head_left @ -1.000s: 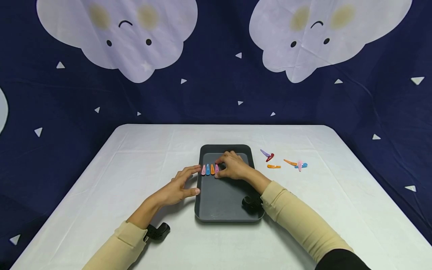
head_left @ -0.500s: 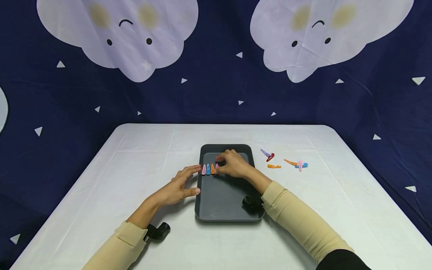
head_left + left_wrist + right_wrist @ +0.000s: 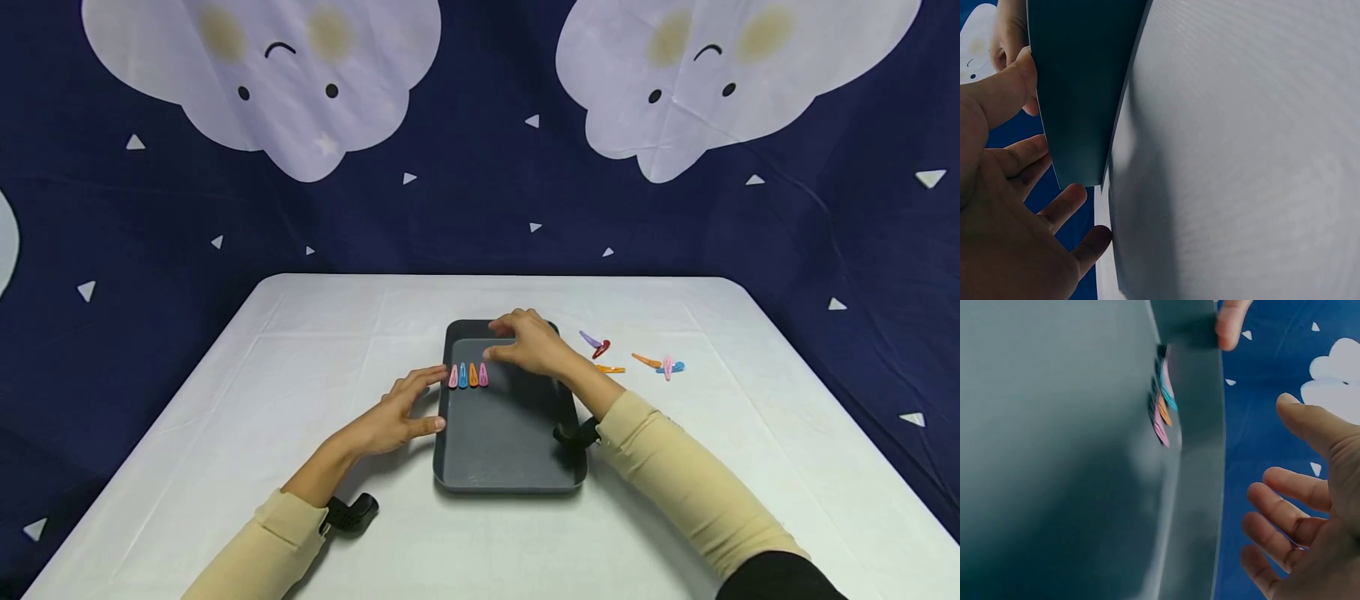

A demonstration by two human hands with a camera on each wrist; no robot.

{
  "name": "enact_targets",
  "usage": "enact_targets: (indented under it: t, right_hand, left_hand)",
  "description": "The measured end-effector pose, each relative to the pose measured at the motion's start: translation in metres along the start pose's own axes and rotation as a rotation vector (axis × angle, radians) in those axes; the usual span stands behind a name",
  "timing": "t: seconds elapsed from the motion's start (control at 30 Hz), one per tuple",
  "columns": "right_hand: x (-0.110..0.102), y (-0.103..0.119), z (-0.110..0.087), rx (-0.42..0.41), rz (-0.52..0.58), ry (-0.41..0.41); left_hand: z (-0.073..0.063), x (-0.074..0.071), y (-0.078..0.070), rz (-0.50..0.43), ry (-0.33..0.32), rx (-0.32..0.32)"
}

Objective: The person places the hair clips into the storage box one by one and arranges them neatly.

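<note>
Hair clips, head view: 4 lie in a row inside the tray, running from near its left wall: pink, blue, orange, pink.
Loose clips, head view: 6 lie on the table to the right, a pink clip against a blue clip; grabbing there could lift 2 together.
Right hand, head view: released, above the tray's far part; a low sweep might knock the row askew.
Left hand, head view: relaxed fingers at the tray's left wall; a firm push could slide the tray and jolt the clips.
Left thumb, left wrist view: seems to touch the tray's rim; the hand grasps nothing.
Right fingers, right wrist view: spread, nothing between them; the clips lie close together, so clumsy fingertips might nudge neighbours.
</note>
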State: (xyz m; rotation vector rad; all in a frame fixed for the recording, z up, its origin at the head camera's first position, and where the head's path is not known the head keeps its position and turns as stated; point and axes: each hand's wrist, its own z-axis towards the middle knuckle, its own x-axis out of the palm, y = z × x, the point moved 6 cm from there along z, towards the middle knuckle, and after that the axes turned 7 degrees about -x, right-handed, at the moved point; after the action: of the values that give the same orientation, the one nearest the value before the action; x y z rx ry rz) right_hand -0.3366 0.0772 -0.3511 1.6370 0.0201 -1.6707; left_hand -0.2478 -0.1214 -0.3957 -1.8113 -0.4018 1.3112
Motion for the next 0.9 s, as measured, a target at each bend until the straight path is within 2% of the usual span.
enact_targets:
  t: [0.17, 0.57, 0.9]
  right_hand:
    - [-0.018, -0.006, -0.006, -0.002, 0.018, -0.035]
    - [-0.051, -0.035, -0.032, 0.063, 0.015, -0.081]
    - [-0.06, -0.072, -0.06, 0.157, -0.061, -0.073]
  left_hand:
    - [0.0, -0.001, -0.001, 0.007, -0.008, 0.01]
    - [0.001, -0.001, -0.002, 0.009, -0.009, 0.013]
    - [0.001, 0.0, 0.0, 0.008, -0.011, 0.024]
